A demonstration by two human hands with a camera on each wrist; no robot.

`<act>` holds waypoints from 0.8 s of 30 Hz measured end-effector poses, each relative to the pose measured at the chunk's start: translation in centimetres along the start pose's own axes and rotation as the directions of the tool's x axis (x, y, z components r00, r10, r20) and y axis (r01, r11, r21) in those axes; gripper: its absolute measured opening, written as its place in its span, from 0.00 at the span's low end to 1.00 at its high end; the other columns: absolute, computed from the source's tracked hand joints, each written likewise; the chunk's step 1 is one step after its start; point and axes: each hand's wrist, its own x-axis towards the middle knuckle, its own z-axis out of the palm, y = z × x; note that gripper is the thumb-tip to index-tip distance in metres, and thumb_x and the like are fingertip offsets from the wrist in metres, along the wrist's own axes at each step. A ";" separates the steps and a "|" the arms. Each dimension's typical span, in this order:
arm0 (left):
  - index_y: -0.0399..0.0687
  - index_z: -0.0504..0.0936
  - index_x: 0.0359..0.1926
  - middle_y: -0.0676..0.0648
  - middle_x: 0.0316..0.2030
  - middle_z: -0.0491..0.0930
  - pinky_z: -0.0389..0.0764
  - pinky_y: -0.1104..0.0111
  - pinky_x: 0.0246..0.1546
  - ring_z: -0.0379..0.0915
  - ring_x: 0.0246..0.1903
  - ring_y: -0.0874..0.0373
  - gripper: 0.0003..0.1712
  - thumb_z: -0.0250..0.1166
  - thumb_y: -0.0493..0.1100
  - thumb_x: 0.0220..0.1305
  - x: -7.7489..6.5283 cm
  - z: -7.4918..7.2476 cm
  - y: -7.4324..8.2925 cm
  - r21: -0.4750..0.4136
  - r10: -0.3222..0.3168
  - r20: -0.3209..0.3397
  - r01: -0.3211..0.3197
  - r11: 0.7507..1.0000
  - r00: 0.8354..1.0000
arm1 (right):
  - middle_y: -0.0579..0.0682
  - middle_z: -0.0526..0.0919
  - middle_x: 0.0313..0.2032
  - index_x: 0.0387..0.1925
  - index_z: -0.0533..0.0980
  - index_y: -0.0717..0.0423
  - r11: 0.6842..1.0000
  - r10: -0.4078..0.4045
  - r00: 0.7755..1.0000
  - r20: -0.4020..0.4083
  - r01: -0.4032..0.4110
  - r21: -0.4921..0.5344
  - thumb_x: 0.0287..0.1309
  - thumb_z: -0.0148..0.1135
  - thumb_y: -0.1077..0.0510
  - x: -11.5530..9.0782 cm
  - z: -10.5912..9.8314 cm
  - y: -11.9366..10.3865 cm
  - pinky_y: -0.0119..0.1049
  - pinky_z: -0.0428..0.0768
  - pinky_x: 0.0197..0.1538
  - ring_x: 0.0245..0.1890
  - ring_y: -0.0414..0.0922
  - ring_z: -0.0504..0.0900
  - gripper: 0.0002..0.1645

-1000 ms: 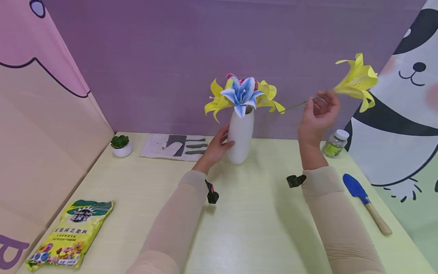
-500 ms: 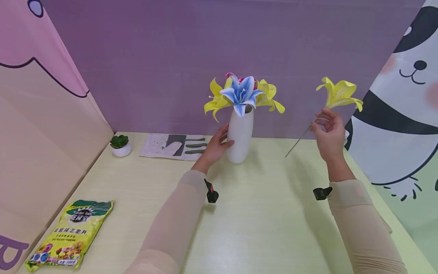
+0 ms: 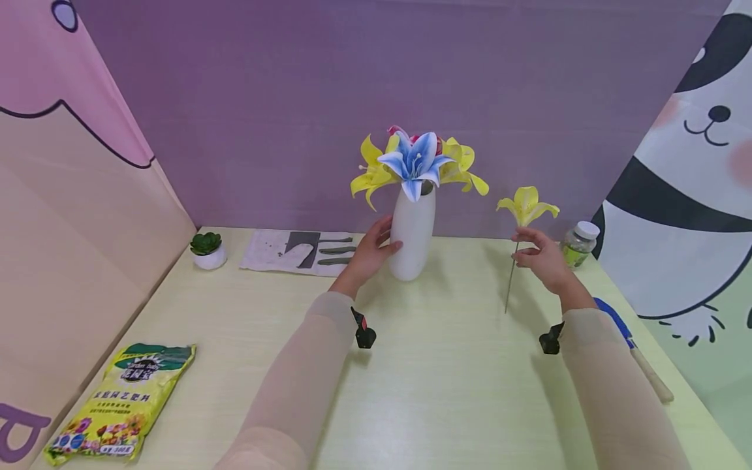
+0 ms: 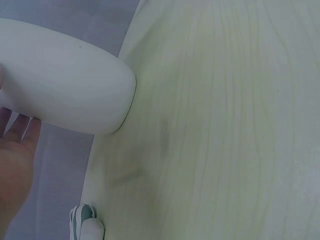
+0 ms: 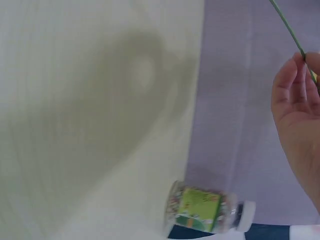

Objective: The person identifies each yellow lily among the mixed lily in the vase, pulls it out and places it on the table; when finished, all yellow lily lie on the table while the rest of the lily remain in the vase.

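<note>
My left hand [image 3: 371, 251] holds the side of a tall white vase [image 3: 412, 238], thumb in front and fingers behind. In the left wrist view the fingers [image 4: 17, 130] lie against the vase's [image 4: 70, 80] wall. A blue-and-white lily [image 3: 417, 160], yellow lilies [image 3: 376, 171] and a partly hidden pink flower [image 3: 395, 130] stand in the vase. To its right, my right hand [image 3: 543, 258] pinches the thin green stem [image 3: 510, 284] of another yellow lily [image 3: 527, 205], just below the bloom. That lily is nearly upright, its stem pointing down. The right wrist view shows the stem [image 5: 287, 25] between fingertips and thumb.
A clear jar [image 3: 578, 245] with a white lid stands behind the right hand. The right sleeve partly covers a blue trowel [image 3: 646, 372]. Gloves [image 3: 296, 251], a small potted succulent [image 3: 207, 251] and a yellow fertilizer bag [image 3: 123, 401] lie toward the left.
My right hand has lowered the yellow lily and turned it from sideways to nearly upright, swinging right and then back left toward the vase. My left hand has stayed on the vase.
</note>
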 end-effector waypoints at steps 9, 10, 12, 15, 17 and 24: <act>0.58 0.58 0.74 0.52 0.70 0.60 0.65 0.57 0.64 0.57 0.68 0.54 0.37 0.63 0.44 0.68 0.0 0.1 0.0 0.020 -0.022 -0.012 0.022 1.000 1.000 | 0.70 0.61 0.64 0.71 0.52 0.70 0.996 0.084 0.988 0.127 -0.080 -0.035 0.65 0.53 0.73 1.1 0.7 2.5 0.29 0.79 0.44 0.39 0.34 0.78 0.36; 0.58 0.58 0.74 0.52 0.70 0.60 0.65 0.57 0.64 0.57 0.68 0.54 0.37 0.63 0.44 0.68 0.0 0.1 0.0 0.018 -0.022 -0.013 0.022 1.000 1.000 | 0.72 0.59 0.65 0.71 0.51 0.71 0.996 0.083 0.987 0.134 -0.080 -0.029 0.65 0.52 0.73 1.2 0.9 2.6 0.29 0.79 0.45 0.40 0.35 0.78 0.36; 0.59 0.58 0.74 0.53 0.70 0.60 0.65 0.57 0.64 0.57 0.68 0.54 0.37 0.63 0.44 0.68 0.0 0.1 0.0 0.015 -0.025 -0.017 0.026 1.000 1.000 | 0.73 0.58 0.66 0.71 0.50 0.71 0.996 0.093 0.985 0.147 -0.092 -0.014 0.66 0.52 0.73 1.5 1.2 2.9 0.29 0.79 0.45 0.41 0.36 0.78 0.36; 0.59 0.58 0.74 0.52 0.70 0.60 0.65 0.57 0.64 0.57 0.68 0.54 0.38 0.64 0.44 0.68 0.0 0.1 -0.1 0.009 -0.027 -0.021 0.027 1.000 0.999 | 0.72 0.56 0.67 0.72 0.49 0.70 0.992 0.121 0.978 0.170 -0.123 -0.004 0.66 0.51 0.73 1.8 1.6 3.2 0.31 0.79 0.47 0.46 0.41 0.77 0.37; 0.58 0.58 0.74 0.52 0.70 0.60 0.65 0.57 0.64 0.57 0.68 0.54 0.38 0.64 0.44 0.67 0.0 0.1 0.0 0.005 -0.027 -0.022 0.027 1.000 0.999 | 0.71 0.55 0.68 0.72 0.48 0.69 0.990 0.141 0.973 0.185 -0.143 -0.003 0.66 0.51 0.73 1.8 1.9 3.4 0.32 0.79 0.48 0.49 0.45 0.76 0.38; 0.54 0.58 0.74 0.50 0.70 0.60 0.66 0.59 0.64 0.56 0.68 0.54 0.37 0.63 0.41 0.68 0.0 0.2 -0.1 -0.033 0.003 -0.004 -0.003 0.999 1.000 | 0.71 0.54 0.69 0.72 0.46 0.71 0.983 0.180 0.955 0.234 -0.184 -0.005 0.65 0.49 0.75 2.0 2.2 3.9 0.34 0.78 0.50 0.54 0.55 0.71 0.38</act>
